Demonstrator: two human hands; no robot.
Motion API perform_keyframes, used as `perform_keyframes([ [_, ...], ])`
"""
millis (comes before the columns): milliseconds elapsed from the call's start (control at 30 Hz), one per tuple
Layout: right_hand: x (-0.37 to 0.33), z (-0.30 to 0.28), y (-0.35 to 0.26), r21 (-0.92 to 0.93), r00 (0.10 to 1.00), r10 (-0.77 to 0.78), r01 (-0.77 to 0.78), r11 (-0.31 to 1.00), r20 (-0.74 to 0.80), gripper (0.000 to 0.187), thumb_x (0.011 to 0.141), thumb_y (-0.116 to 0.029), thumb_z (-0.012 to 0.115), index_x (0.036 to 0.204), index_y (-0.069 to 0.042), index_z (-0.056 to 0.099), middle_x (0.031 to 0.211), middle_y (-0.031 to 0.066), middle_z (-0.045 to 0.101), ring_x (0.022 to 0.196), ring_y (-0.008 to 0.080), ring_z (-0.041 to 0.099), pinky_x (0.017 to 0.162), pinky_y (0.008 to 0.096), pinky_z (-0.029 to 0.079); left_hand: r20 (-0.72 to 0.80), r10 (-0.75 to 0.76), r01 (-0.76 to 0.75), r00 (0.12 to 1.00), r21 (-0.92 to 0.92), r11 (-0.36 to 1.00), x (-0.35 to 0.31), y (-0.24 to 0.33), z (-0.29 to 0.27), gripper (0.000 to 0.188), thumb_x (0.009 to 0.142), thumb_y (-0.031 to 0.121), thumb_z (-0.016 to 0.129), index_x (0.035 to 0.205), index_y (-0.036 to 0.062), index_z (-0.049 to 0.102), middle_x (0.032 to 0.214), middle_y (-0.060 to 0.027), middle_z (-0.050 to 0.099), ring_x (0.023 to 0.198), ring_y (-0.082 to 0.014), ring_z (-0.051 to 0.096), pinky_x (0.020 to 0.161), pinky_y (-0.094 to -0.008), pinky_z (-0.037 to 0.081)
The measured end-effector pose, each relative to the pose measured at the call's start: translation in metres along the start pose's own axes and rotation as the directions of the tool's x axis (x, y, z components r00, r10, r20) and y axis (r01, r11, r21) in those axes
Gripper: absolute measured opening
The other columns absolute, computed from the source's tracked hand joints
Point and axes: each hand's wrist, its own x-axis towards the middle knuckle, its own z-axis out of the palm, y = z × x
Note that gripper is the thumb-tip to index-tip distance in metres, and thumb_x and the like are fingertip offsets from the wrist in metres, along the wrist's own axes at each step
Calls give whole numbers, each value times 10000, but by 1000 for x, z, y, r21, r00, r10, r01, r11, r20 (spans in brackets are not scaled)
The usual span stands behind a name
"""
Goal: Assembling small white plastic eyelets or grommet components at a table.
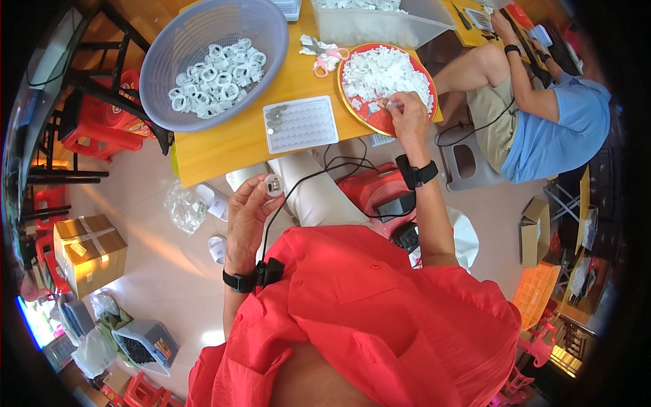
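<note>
Between the thumb and fingers of my left hand (246, 210) is a small round white plastic case (273, 185) with metal bits inside, held just off the table's near edge. My right hand (410, 122) reaches over a round red tray (384, 125) with a gold rim, fingertips pinched together at its near side. What they pinch is too small to make out. A heap of small white pieces (385, 73) fills most of that tray. Left of it lies a white moulded tray (313, 129), with several silver button-like discs (274, 121) at its left end.
A large grey-blue basket (157, 81) holds many white ring-shaped parts (224, 78). Pink-handled scissors (332, 55) and a translucent bin (386, 28) sit farther back. Black cables (298, 188) hang at the table edge. At right, a person in a blue shirt (559, 129) sits working.
</note>
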Motion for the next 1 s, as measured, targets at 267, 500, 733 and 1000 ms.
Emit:
perform_keyframes([
  [267, -2, -10, -19, 577, 916, 269, -397, 714, 298, 109, 752, -67, 655, 838, -7, 625, 752, 60, 615, 650, 121, 579, 559, 232, 447, 28, -25, 26, 999, -24, 999, 0, 7, -1, 204, 904, 125, 495, 1063, 8, 547, 968, -95, 615, 858, -174, 622, 747, -275, 539],
  [500, -28, -24, -113, 715, 826, 22, -500, 490, 563, 107, 799, -72, 615, 873, 5, 618, 714, 19, 603, 635, 64, 549, 548, 189, 434, 84, -14, 17, 996, -40, 999, 1, 11, 11, 236, 899, 132, 510, 1090, -2, 545, 1014, -100, 603, 893, -171, 604, 773, -300, 529],
  [733, -62, -15, -168, 716, 794, -299, -229, 659, 529, 99, 756, 2, 622, 853, 8, 608, 760, 44, 565, 659, 105, 554, 552, 223, 437, 128, 26, -17, 991, -75, 997, -7, 15, 8, 266, 896, 155, 523, 1112, 8, 569, 1046, -91, 601, 891, -161, 600, 775, -295, 530],
  [1000, -69, -13, -182, 694, 804, -389, -40, 719, 450, 104, 739, 9, 633, 839, 3, 603, 742, 74, 555, 619, 160, 544, 549, 263, 433, 138, 52, -47, 989, -39, 998, -12, 17, 11, 255, 893, 151, 530, 1097, 7, 582, 1015, -82, 614, 876, -141, 601, 757, -277, 528],
])
